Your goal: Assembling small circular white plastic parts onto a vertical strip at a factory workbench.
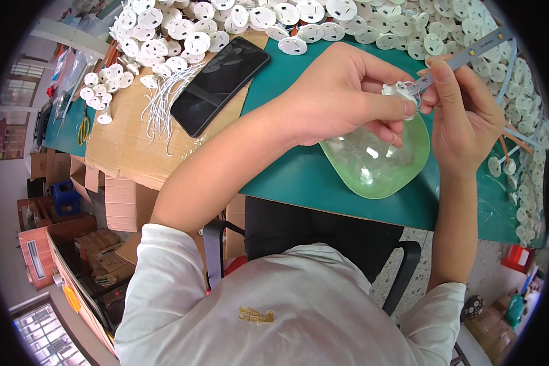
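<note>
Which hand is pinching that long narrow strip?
The right hand: it grips the strip, which juts toward the upper right. The left hand holds a small white piece instead.

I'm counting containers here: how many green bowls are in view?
1: the green bowl is on the green tabletop, partly covered by the left hand. Others could be hidden.

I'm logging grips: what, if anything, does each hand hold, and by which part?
Right hand: the slim light strip, pinched near its lower end. Left hand: a small white piece; exact hold spot partly hidden.
</note>
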Demonstrator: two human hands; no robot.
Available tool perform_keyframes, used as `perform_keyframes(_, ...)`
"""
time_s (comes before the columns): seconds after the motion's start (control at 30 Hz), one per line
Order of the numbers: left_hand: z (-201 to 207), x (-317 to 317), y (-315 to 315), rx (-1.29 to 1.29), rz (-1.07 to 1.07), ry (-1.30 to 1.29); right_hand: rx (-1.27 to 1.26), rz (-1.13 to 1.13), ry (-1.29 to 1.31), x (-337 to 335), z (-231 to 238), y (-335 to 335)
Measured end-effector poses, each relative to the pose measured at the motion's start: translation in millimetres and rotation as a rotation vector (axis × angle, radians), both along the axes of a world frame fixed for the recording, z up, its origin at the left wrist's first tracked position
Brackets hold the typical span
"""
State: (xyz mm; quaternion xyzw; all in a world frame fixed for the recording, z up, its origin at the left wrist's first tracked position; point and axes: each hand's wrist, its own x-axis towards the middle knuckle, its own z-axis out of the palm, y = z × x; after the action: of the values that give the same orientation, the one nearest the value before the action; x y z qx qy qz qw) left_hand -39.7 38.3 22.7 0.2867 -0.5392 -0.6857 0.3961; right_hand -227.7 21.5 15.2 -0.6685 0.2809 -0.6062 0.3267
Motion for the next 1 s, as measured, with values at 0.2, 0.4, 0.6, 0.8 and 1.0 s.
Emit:
perform_keyframes(0.2,-1.7,-0.1,-1.4,-0.104,0.016,-0.045,-0.013,-0.024,0.117,-4.4,2.7,-1.8)
perform_keyframes(0.4,-4.6,-1.8,2.1,-0.085,0.05,0.006,0.01,-0.053,0.084,2.4,-0.3,-1.2)
perform_keyframes(0.6,-2.4,-2.0,4.8,-0.058,0.061,0.067,0.022,-0.053,0.04,4.2,-0.4,1.9)
perform_keyframes(0.8,-0.3,-1.2,5.4,-0.068,0.055,0.086,0.046,-0.046,-0.01,7.2,0.5,3.5)
perform_keyframes(1.0,-1.5,-2.7,6.1,-0.116,0.058,0.127,0.042,-0.02,-0.071,6.7,0.2,4.0)
